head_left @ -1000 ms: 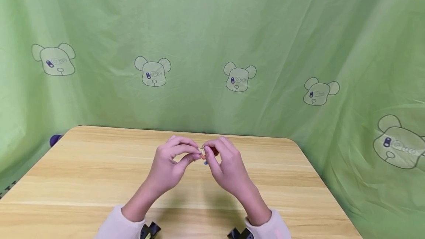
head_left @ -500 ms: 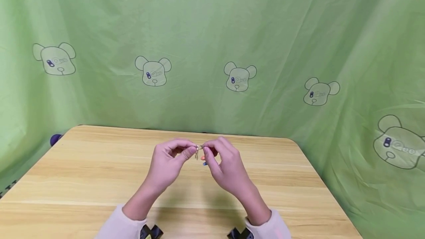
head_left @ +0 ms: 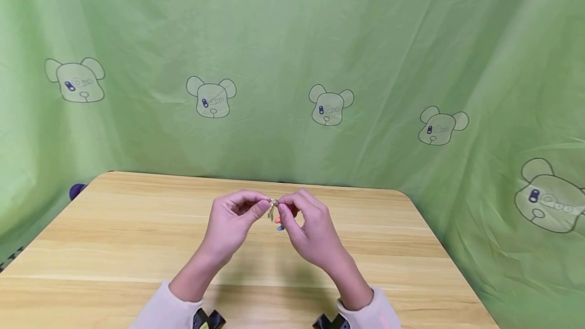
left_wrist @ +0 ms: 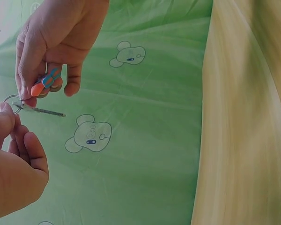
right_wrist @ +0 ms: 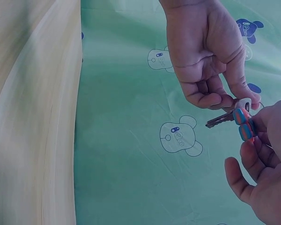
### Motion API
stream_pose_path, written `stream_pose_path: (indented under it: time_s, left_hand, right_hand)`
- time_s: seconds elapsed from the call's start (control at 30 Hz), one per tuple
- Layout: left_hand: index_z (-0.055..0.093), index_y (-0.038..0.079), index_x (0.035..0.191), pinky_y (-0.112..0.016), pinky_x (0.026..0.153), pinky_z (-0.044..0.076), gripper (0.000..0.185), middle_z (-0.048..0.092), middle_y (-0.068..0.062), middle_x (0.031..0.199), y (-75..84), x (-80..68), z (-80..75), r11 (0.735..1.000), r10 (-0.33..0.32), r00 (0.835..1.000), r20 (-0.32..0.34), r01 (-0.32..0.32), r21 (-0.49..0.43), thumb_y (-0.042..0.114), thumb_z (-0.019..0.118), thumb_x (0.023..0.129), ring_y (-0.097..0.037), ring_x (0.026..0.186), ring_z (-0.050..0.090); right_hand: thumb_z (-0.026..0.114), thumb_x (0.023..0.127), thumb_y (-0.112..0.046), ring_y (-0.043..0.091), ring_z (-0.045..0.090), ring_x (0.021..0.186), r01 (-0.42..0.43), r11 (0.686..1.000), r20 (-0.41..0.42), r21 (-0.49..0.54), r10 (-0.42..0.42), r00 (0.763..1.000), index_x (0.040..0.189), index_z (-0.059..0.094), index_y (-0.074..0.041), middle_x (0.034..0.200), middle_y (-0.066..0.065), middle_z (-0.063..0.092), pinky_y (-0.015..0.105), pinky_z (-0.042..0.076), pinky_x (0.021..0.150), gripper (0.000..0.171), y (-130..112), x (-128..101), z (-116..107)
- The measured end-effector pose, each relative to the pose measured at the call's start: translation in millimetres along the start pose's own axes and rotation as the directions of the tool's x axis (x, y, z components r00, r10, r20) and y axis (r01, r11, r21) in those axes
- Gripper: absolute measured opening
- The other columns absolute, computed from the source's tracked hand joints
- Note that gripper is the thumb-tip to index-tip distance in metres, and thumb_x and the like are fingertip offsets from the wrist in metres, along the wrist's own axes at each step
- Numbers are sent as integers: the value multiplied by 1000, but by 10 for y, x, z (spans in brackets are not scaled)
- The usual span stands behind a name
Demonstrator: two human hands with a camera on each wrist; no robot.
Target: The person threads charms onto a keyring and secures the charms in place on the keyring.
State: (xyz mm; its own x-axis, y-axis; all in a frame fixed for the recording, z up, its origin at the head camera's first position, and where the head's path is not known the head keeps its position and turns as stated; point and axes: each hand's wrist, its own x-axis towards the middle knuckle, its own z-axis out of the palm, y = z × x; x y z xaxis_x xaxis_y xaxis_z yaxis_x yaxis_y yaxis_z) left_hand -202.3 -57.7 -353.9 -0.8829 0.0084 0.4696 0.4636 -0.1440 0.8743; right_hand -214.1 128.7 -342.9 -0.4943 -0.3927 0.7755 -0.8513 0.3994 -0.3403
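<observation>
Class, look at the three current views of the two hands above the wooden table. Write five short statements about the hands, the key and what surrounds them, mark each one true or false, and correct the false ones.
1. Both hands meet above the table. True.
2. The left hand and the right hand hold a key on a ring between them. True.
3. The key lies flat on the table. False: it is held in the air.
4. An orange and blue charm sits by the right hand's fingers. True.
5. The backdrop is plain blue. False: it is green cloth with bear heads.
</observation>
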Motion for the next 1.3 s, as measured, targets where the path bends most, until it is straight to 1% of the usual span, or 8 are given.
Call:
stream_pose_path:
  time_s: [0.27, 0.5, 0.6, 0.73, 0.9, 1.07, 1.13, 1.3]
  left_hand:
    - [75, -5, 99, -23, 68, 51, 13, 75, 0, 89, -6, -7, 4, 999, -23, 1000, 6, 24, -39, 5, 76, 92, -14, 77, 62]
    - [75, -6, 100, -22, 68, 49, 14, 75, 1, 89, 6, -4, 11, 998, -39, 999, -7, 39, -40, 5, 76, 92, -12, 77, 61]
    - [75, -5, 100, -22, 68, 49, 14, 74, -1, 90, 9, 2, 11, 998, -54, 998, -17, 53, -37, 6, 76, 92, -13, 77, 60]
    - [75, -5, 101, -22, 69, 48, 14, 75, -5, 92, -1, 11, 2, 996, -83, 996, -34, 82, -22, 7, 75, 93, -13, 78, 60]
    - [74, -5, 103, -23, 71, 49, 17, 74, -9, 95, -18, 22, -15, 992, -122, 992, -35, 123, 17, 10, 74, 95, -16, 81, 61]
    - [71, -6, 105, -25, 76, 51, 19, 71, -12, 97, -32, 31, -34, 984, -175, 984, -27, 176, 25, 11, 71, 97, -17, 85, 61]
    - [71, -6, 106, -25, 76, 51, 18, 69, -14, 97, -41, 36, -43, 980, -195, 980, -31, 196, 33, 11, 70, 98, -17, 85, 59]
    - [72, -4, 108, -27, 76, 50, 18, 66, -13, 94, -81, 52, -62, 964, -251, 967, -38, 254, 78, 12, 68, 99, -19, 85, 58]
  right_hand:
    - [65, 97, 0, 7, 57, 75, 1, 1000, 14, 5, -2, 1000, 97, 70, -6, 83, -5, 61, 23, 50, 65, 7, 0, -10, 13]
    - [65, 97, 0, 7, 57, 75, -2, 1000, 28, 16, 2, 1000, 99, 69, -6, 83, -5, 60, 23, 51, 65, 8, -3, -7, 13]
    - [65, 98, -1, 7, 57, 75, -16, 1000, 47, 17, 16, 999, 100, 69, -5, 84, -5, 61, 24, 51, 65, 6, -12, -1, 3]
    - [64, 100, -4, 7, 58, 78, -50, 998, 100, 22, 48, 994, 102, 68, -5, 86, -5, 61, 25, 52, 68, 5, -28, 5, -25]
    - [66, 100, -5, 7, 60, 83, -89, 995, 179, 35, 82, 980, 103, 68, -7, 90, -5, 62, 26, 54, 74, 4, -25, 4, -50]
    - [70, 98, -9, 8, 59, 88, -138, 990, 260, 17, 129, 957, 102, 67, -9, 93, -7, 62, 27, 54, 79, 4, -1, 1, -41]
    - [70, 98, -10, 8, 60, 89, -158, 987, 280, 11, 148, 948, 102, 67, -9, 93, -7, 63, 28, 54, 79, 5, 9, 0, -37]
    - [69, 98, -9, 7, 62, 88, -191, 982, 317, 0, 181, 931, 102, 67, -10, 93, -7, 65, 30, 55, 80, 5, 47, -9, -36]
